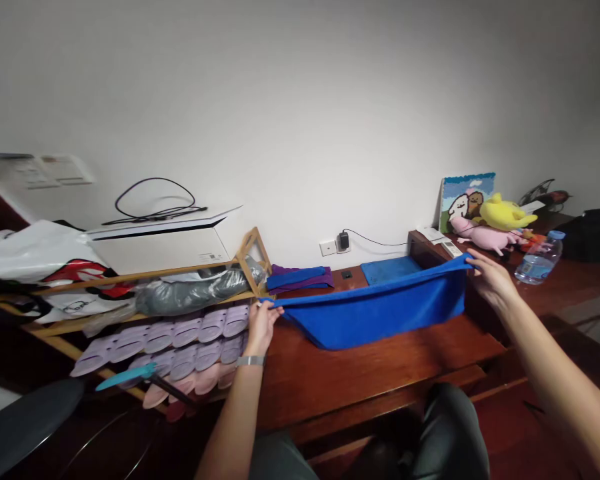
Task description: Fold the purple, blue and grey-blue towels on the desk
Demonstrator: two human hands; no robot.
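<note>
A blue cloth is stretched out sideways between my two hands above the wooden desk. My left hand pinches its left corner, close to the shoe rack. Its right corner is gripped by my right hand, beside the raised side of the desk. The cloth sags in the middle, and its lower edge hangs near the desk top. Behind it lie folded purple and blue cloths and a flat blue piece, partly hidden by the cloth I hold.
On the left, a wooden rack holds several lilac slippers and a white box. A black plug sits in the wall socket. Plush toys, a picture and a water bottle stand at right.
</note>
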